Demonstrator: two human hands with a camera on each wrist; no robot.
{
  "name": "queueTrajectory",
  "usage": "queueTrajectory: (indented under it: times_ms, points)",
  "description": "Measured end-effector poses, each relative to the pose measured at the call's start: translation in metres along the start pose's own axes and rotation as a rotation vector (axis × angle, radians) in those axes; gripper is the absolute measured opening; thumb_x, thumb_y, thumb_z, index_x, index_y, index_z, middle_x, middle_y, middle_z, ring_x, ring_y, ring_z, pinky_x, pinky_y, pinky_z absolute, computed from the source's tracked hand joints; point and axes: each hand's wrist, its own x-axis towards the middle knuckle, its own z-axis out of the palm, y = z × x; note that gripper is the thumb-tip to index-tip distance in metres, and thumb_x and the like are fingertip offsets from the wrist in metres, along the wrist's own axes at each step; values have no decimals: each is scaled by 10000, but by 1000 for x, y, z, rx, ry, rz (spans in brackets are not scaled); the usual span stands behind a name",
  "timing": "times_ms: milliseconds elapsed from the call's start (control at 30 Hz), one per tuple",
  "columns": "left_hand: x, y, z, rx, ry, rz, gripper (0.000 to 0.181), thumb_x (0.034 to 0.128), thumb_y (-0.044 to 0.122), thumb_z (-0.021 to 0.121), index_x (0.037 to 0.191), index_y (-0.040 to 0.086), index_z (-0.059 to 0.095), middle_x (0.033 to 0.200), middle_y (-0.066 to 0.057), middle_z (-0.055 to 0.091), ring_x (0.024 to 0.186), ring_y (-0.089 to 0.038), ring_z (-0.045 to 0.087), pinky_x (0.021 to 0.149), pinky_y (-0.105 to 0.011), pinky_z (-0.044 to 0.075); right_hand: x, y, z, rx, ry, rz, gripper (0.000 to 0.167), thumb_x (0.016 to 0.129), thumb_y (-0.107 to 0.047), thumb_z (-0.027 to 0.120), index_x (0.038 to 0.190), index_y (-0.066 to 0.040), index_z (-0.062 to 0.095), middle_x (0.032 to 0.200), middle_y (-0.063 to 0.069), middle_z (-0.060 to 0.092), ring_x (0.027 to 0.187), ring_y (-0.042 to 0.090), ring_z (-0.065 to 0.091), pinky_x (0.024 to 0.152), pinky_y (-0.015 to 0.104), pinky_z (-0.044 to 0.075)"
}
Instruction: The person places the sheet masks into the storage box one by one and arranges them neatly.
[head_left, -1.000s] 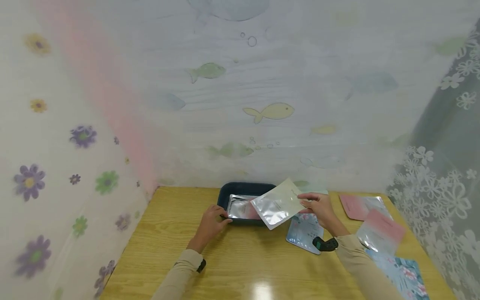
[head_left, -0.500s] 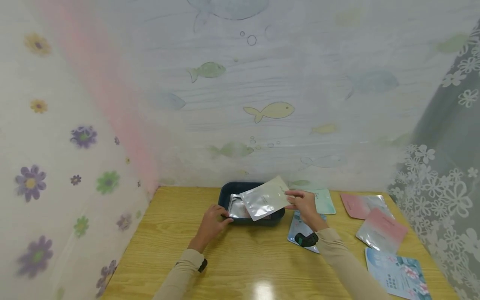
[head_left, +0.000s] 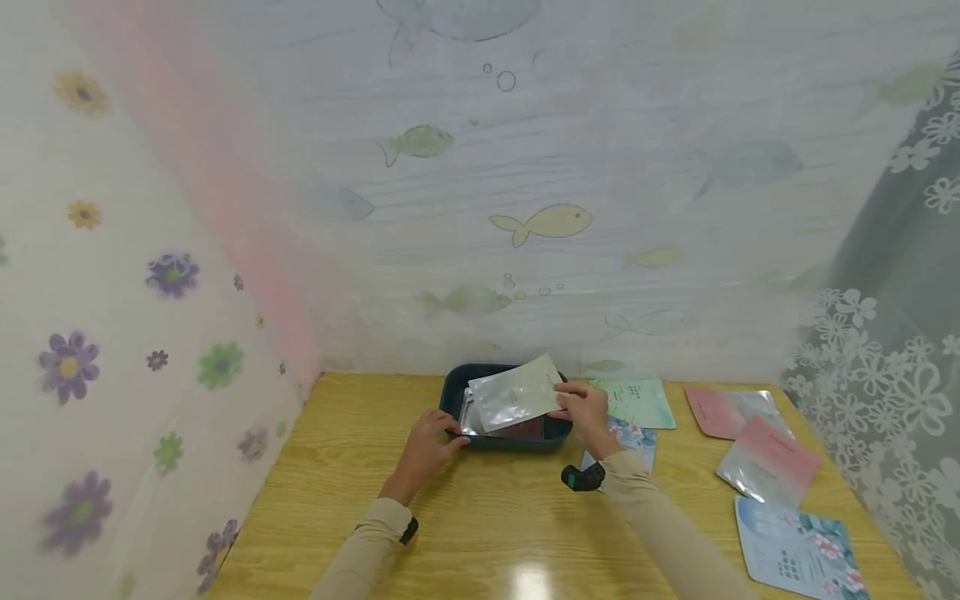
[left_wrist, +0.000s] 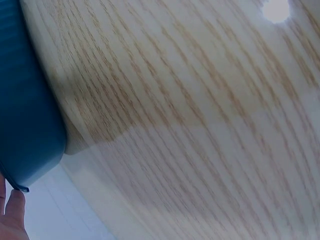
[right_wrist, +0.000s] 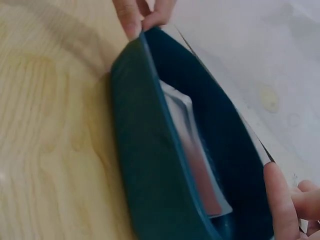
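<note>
My right hand (head_left: 587,410) pinches a pale yellow and silver foil sachet (head_left: 517,393) by its right end, tilted above a dark teal plastic basket (head_left: 517,447). In the head view the sachet covers much of the basket's inside. A pink and silver sachet (right_wrist: 197,165) lies in there, low against the near wall in the right wrist view. My left hand (head_left: 427,446) pinches the basket's near left corner. The left wrist view shows that basket's outer wall (left_wrist: 30,115), with left fingertips (left_wrist: 16,200) at its rim.
On the wooden table (head_left: 337,483), right of the basket, lie a mint green sachet (head_left: 637,402) and a blue floral sachet (head_left: 637,442), partly behind my right arm. Farther right are two pink and silver sachets (head_left: 772,462) and another blue floral sachet (head_left: 802,546). A patterned curtain (head_left: 420,333) hangs behind.
My right hand has carried the pale yellow sachet leftward, so it is now over the basket. The mint green sachet has come into fuller view. My left hand stays at the corner.
</note>
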Motion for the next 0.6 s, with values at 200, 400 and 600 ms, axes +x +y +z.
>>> queueTrajectory:
  times_ms: [200,400,600]
  points:
    - [0,-2,1,3,2,-16,206,678,116,857,761,74,674,839,-1,600,829,-181,539,748,-358,500,2,12,13,-10,63,-10,203,879,82,568,1064,131,637,1140,250,557,653,312,678,650,413,558]
    - [-1,-1,1,15,-2,-22,202,683,130,854,758,95,669,843,5,604,830,-178,539,748,-358,496,2,20,28,-8,144,-24,200,838,131,552,1018,162,634,1083,301,582,751,381,665,646,475,545]
    - [-2,0,0,9,-23,-26,189,702,140,841,770,104,668,855,6,604,832,-170,533,751,-351,492,-2,20,39,-21,215,-4,218,809,128,543,995,139,655,1041,286,584,638,353,651,662,513,531]
